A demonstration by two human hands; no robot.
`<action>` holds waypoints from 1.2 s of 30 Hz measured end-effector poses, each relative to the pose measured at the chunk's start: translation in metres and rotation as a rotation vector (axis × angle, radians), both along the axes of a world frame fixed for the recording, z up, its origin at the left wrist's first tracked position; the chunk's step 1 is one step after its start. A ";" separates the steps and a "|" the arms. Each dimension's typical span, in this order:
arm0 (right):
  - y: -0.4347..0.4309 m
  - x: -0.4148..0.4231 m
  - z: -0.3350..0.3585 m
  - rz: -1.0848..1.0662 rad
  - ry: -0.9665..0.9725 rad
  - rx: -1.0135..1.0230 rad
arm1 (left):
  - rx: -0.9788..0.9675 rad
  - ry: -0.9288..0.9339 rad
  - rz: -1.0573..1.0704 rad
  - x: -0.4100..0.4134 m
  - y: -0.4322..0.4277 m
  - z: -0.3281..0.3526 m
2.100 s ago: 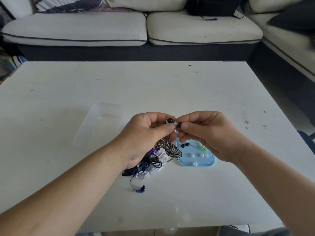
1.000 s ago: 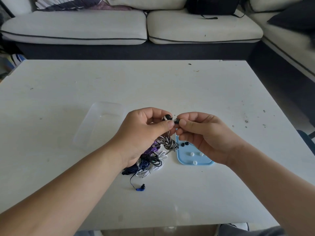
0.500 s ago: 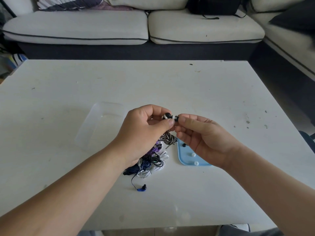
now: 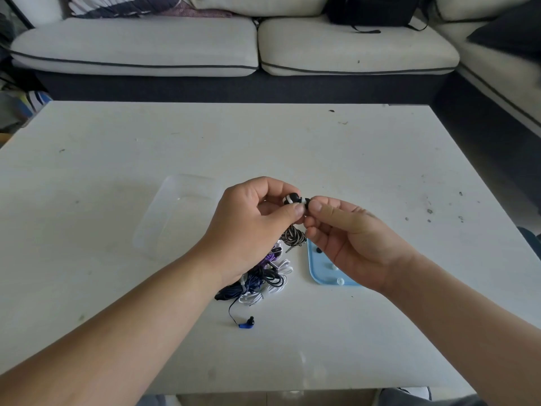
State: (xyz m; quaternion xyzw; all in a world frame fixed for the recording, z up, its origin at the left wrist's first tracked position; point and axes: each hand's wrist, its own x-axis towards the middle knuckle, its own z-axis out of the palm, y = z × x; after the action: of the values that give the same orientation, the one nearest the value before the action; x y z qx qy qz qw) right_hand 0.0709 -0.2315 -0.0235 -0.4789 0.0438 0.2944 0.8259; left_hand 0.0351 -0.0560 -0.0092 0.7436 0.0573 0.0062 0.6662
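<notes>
While the left hand [image 4: 254, 227] grips a small black-and-white earbud [image 4: 292, 198] between its thumb and curled fingers, the right hand [image 4: 351, 238] pinches the small tip [image 4: 306, 201] at the end of this earbud with thumb and forefinger. Its other fingers are loosely bent. Both hands meet near the middle of the frame, above the white worktop [image 4: 351, 159].

A black-and-white striped cable bundle [image 4: 292, 237] hangs below the left hand. Lower in the frame lies a pile of tangled earphone cables [image 4: 263, 281] in black, white, blue and purple, with one blue earbud [image 4: 247, 323] a little apart below it. Just right of the pile is a flat light-blue tray [image 4: 317, 273] carrying small ear tips [image 4: 340, 281], partly hidden by the right hand. A clear plastic box [image 4: 175, 212] stands left of the hands.
</notes>
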 end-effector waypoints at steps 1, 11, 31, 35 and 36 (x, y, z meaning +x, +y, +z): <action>0.000 0.000 0.000 0.004 -0.010 -0.006 | 0.014 -0.009 0.000 0.000 0.000 0.000; 0.008 -0.010 0.003 -0.067 -0.110 -0.090 | 0.148 -0.017 0.057 -0.003 -0.004 0.000; 0.005 0.001 0.005 0.045 0.025 0.039 | 0.141 -0.065 0.001 -0.004 0.000 0.005; 0.004 0.003 0.007 0.035 0.051 0.086 | 0.130 -0.068 0.012 -0.003 -0.001 0.006; 0.004 0.003 0.006 0.035 0.053 0.089 | 0.137 -0.067 0.012 -0.003 -0.001 0.006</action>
State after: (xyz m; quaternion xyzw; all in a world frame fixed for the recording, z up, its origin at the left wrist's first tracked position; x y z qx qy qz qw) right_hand 0.0737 -0.2270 -0.0170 -0.4345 0.0441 0.3232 0.8395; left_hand 0.0318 -0.0566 -0.0030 0.7863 0.0389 0.0392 0.6154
